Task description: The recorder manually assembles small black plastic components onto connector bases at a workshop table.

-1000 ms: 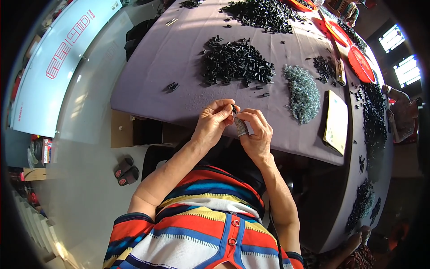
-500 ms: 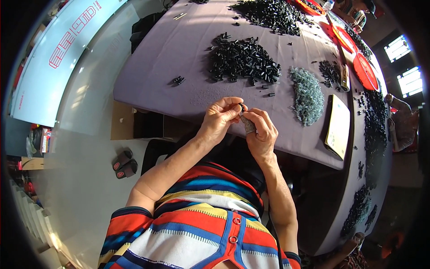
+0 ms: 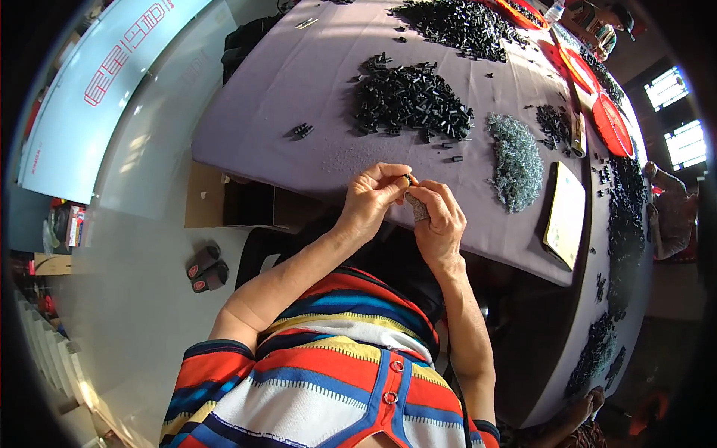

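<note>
Close together at the table's near edge, both my hands work on one small black part (image 3: pixel 408 180), mostly hidden by the fingers. My left hand (image 3: pixel 367 200) pinches it between thumb and forefinger. My right hand (image 3: pixel 440 224) is closed round a grey speckled piece (image 3: pixel 417 209) that looks like a folded strip; its fingertips meet the left ones at the black part. Beyond the hands, a heap of small black parts (image 3: pixel 411 97) lies on the cloth-covered table (image 3: pixel 254 127). To its right is a pile of clear, greyish small pieces (image 3: pixel 515 168).
A yellowish flat box (image 3: pixel 564 216) lies near the table's right corner. Red trays (image 3: pixel 612 125) and more black parts (image 3: pixel 448 26) are farther off. An open cardboard box (image 3: pixel 213 201) stands below the table's left side, with slippers (image 3: pixel 207 269) nearby. Other people sit at the right.
My fingertips have closed in more tightly over the black part, so less of it shows. The whole view has shifted slightly; the heaps are unchanged.
</note>
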Demonstrator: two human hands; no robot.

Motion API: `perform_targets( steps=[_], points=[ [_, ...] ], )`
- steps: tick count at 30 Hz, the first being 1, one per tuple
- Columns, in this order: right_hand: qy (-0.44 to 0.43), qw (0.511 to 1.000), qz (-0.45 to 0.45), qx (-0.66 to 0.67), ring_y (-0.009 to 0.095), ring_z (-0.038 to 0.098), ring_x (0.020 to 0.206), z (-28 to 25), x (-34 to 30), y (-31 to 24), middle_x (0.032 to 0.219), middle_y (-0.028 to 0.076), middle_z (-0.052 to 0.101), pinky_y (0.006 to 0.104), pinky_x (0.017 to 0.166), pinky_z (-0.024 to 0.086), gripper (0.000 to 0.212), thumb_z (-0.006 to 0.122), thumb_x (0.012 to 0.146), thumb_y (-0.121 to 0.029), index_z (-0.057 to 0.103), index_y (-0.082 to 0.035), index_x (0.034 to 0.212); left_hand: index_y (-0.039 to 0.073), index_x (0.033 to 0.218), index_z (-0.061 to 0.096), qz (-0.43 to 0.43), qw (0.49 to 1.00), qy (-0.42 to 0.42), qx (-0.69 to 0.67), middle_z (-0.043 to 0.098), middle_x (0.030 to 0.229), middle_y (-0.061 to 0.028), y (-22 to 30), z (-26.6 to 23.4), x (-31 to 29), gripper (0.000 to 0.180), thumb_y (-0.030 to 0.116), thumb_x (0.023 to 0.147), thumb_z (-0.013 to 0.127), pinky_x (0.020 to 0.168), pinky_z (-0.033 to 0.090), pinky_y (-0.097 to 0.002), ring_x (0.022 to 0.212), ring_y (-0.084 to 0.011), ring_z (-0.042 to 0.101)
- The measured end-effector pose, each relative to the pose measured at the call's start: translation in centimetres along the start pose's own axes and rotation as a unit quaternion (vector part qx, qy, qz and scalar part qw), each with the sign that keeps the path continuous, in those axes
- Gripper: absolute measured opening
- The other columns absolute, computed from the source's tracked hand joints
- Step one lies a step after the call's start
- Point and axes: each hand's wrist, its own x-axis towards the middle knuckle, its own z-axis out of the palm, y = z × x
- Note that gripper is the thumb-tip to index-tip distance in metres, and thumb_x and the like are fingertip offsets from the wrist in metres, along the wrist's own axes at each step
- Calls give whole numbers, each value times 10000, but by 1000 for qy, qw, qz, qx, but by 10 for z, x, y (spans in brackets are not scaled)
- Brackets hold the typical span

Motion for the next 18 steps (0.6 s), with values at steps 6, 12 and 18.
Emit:
perform_targets(
  steps=[6, 12, 18],
  points=[
    [17, 1000, -2, -3, 299, 574, 793, 0, 1, 2, 895, 107, 562, 355, 677, 495, 406, 573, 564, 142, 567, -45, 924, 41, 1030, 593, -37, 999, -3, -18, 633, 844, -31, 4, 2, 0, 162, 36, 869, 573, 598, 449, -199, 647, -60, 528],
    [27, 990, 109, 80, 222, 602, 708, -3, -1, 1, 889, 104, 563, 301, 622, 494, 352, 648, 646, 97, 548, -35, 956, 57, 1054, 574, -73, 995, -47, -48, 621, 827, -14, 0, -4, 3, 172, 72, 883, 571, 591, 441, -175, 640, -52, 533],
    [15, 960, 183, 211, 160, 605, 720, 6, -11, 18, 907, 74, 553, 275, 638, 493, 382, 683, 655, 86, 549, -16, 998, 70, 1102, 496, -100, 991, -40, -85, 622, 817, -39, 1, -7, 3, 225, 43, 886, 553, 635, 467, -205, 668, -75, 551]
  ],
)
